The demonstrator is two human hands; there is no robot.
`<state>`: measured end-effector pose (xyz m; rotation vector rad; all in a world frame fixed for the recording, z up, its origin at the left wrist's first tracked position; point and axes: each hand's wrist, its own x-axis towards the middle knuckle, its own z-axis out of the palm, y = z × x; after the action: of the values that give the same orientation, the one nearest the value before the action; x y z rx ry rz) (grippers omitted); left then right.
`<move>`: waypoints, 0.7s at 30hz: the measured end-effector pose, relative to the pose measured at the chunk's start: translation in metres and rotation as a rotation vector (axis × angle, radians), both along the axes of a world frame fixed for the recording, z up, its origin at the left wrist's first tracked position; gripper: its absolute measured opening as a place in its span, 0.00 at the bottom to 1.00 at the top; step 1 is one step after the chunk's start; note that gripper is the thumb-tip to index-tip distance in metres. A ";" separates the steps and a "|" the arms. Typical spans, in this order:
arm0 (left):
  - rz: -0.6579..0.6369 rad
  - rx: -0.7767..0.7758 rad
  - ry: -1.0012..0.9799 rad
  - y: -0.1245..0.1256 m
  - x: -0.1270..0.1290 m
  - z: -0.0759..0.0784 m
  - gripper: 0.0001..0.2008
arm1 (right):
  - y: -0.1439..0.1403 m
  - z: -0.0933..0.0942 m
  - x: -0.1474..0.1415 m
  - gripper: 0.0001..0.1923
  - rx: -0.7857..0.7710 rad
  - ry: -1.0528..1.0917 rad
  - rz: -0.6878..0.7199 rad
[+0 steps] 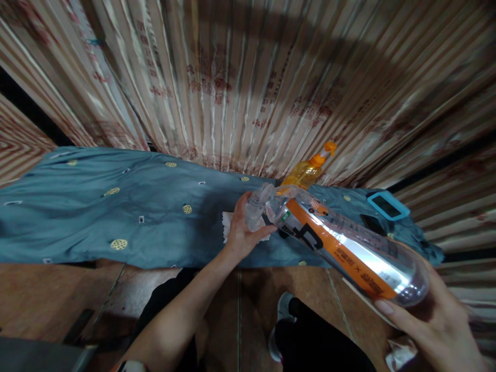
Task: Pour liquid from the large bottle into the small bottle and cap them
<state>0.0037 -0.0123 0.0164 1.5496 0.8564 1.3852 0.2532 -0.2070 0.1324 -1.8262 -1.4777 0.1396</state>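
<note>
The right hand (437, 315) is gripping the base of a large clear bottle (341, 243), its long axis tilting toward the left hand (242, 232), which is seemingly clasping a smaller clear container (258, 206) at the bottle's mouth, above the blue-clothed desk (116, 206) beside an orange pump bottle (308, 170).

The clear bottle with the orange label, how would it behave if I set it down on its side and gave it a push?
The clear bottle looks round and smooth, so it would probably roll on the blue cloth. It seems empty, so likely light. The right hand cups its base and the left hand its neck; its glossy plastic may be slippery.
</note>
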 end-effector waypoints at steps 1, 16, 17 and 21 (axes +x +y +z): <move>0.001 0.002 -0.001 0.000 0.000 0.000 0.49 | 0.000 -0.001 0.000 0.39 0.000 -0.006 0.005; -0.002 -0.002 -0.011 0.000 0.001 -0.002 0.49 | -0.001 0.002 -0.002 0.41 -0.025 0.012 -0.030; -0.002 -0.002 -0.011 0.000 0.001 -0.001 0.49 | -0.001 0.002 -0.001 0.41 -0.020 0.001 -0.034; 0.000 -0.010 0.001 0.000 0.001 0.000 0.49 | 0.000 0.002 -0.002 0.41 -0.007 0.003 -0.035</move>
<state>0.0042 -0.0125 0.0163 1.5425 0.8623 1.3783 0.2515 -0.2071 0.1343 -1.8554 -1.4442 0.1299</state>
